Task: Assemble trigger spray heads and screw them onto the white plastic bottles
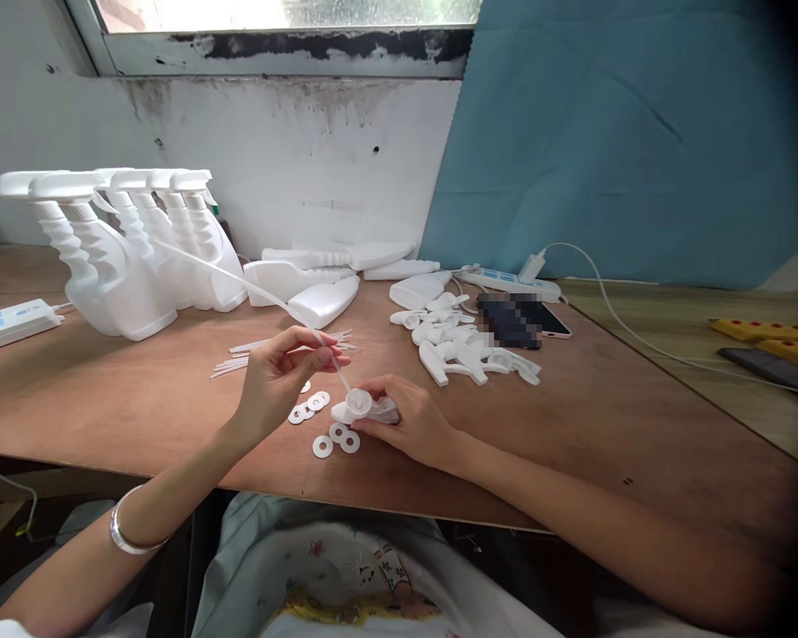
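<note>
My right hand [409, 421] grips a white spray trigger head [363, 408] low over the brown table [638, 425]. My left hand [279, 372] pinches a long thin white dip tube [239, 283] near its lower end, which meets the trigger head. The tube slants up to the left. Several white ring washers [319, 421] lie flat on the table just below and left of the trigger head. A bundle of spare white tubes [253, 354] lies behind my left hand.
Several assembled white spray bottles [126, 257] stand at the back left; empty bottles [319, 292] lie beside them. A heap of trigger heads [458, 341], a phone [525, 319], power strips [10, 323] and a charger cable [612, 301] lie around.
</note>
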`<state>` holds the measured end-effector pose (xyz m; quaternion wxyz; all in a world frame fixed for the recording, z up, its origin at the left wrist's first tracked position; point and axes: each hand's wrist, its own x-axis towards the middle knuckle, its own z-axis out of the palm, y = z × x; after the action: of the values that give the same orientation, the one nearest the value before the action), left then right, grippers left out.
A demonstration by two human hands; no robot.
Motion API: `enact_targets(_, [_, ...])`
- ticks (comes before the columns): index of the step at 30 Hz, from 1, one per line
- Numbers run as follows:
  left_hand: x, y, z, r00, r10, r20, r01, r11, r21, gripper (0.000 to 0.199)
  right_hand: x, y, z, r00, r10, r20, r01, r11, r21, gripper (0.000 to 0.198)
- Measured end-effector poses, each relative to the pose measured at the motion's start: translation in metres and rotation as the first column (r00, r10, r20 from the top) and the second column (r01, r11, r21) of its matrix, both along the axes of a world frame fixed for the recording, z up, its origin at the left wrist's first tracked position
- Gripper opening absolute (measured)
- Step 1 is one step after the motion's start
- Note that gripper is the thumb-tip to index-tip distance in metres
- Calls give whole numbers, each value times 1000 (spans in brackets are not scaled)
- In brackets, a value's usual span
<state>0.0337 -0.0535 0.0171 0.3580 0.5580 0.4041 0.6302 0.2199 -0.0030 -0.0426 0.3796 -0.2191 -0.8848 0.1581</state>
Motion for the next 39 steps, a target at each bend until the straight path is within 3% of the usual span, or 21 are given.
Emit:
enact_targets(21, [2, -5, -3, 990, -31, -141, 41, 997, 66, 6, 0, 0, 0, 1000, -1, 3, 1, 1000, 1, 31])
enact_targets(32, [6, -4, -12, 989, -93, -117, 96, 995, 20, 13, 0, -1, 2, 1000, 3, -3, -3, 1000, 8, 31])
enact_targets(39, [9, -3, -19, 969, -55, -240, 56, 998, -1, 14, 0, 0, 1, 1000, -5, 2, 5, 999, 35, 32])
